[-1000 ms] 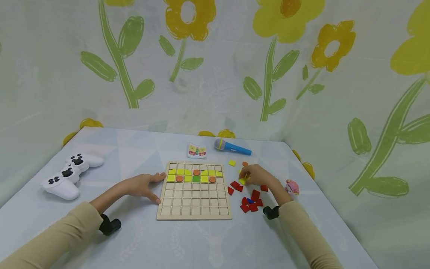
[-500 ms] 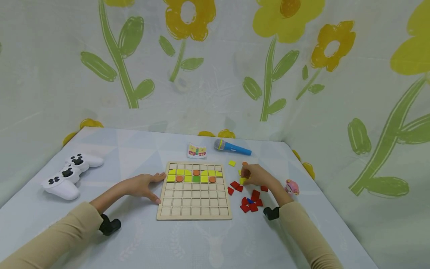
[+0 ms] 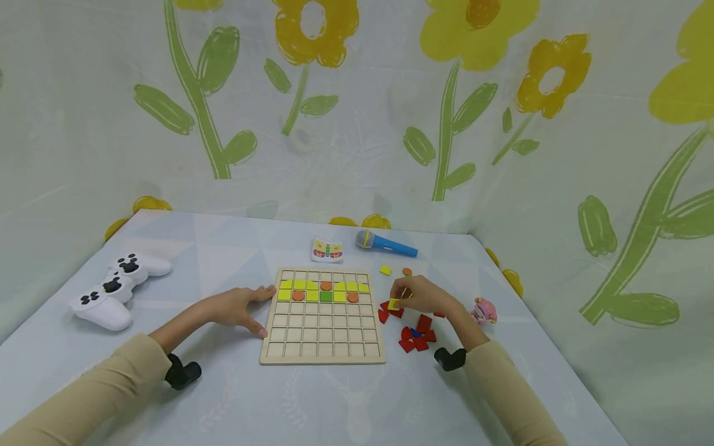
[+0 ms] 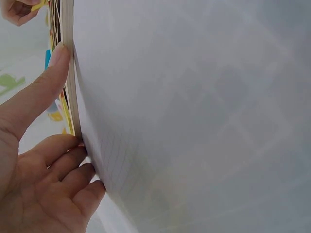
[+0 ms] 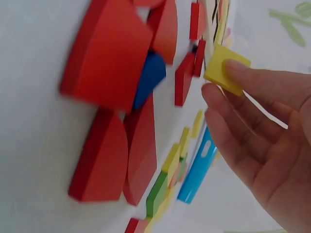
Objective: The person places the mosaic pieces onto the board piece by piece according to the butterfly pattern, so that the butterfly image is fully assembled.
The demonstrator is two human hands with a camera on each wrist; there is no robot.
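My right hand [image 3: 422,293] pinches a yellow square tile [image 5: 219,65] near the red tiles [image 3: 383,316]; a loose grip could drop it there. My spread left hand [image 3: 234,307] touches the wooden grid board [image 3: 323,362]; a nudge might skew it. Only the right wrist view clearly shows my thumb [image 5: 272,85] on the tile's face.

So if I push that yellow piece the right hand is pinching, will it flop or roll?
Probably no flopping: the yellow piece looks unbent, pinched by the right hand. It's likely light, since it's small and thin. Flat with straight edges, it would probably slide, not roll.
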